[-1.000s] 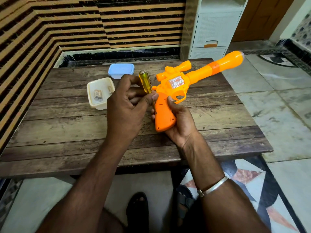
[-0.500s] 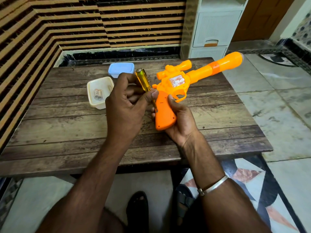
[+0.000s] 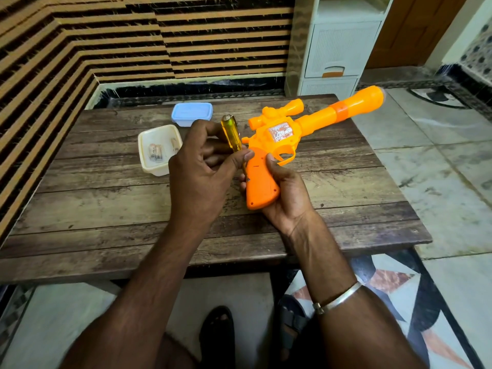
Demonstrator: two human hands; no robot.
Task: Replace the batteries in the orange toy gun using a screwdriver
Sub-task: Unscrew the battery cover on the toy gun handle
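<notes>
The orange toy gun (image 3: 282, 134) is held above the wooden table (image 3: 106, 209), barrel pointing far right. My right hand (image 3: 287, 193) grips its handle from below, thumb near the trigger guard. My left hand (image 3: 202, 171) pinches a screwdriver (image 3: 231, 131) with a clear yellow handle, its tip set against the left side of the gun's grip near a small screw hole. The shaft is mostly hidden by my thumb.
An open white tub (image 3: 159, 149) with loose batteries (image 3: 155, 153) sits left of my hands. Its blue lid (image 3: 192, 113) lies behind it. A white drawer cabinet (image 3: 338, 49) stands beyond the table. My sandalled feet (image 3: 218, 339) are below the table's near edge.
The screwdriver handle has tilted slightly left and turned between my left fingers. The gun has shifted very little in my right hand.
</notes>
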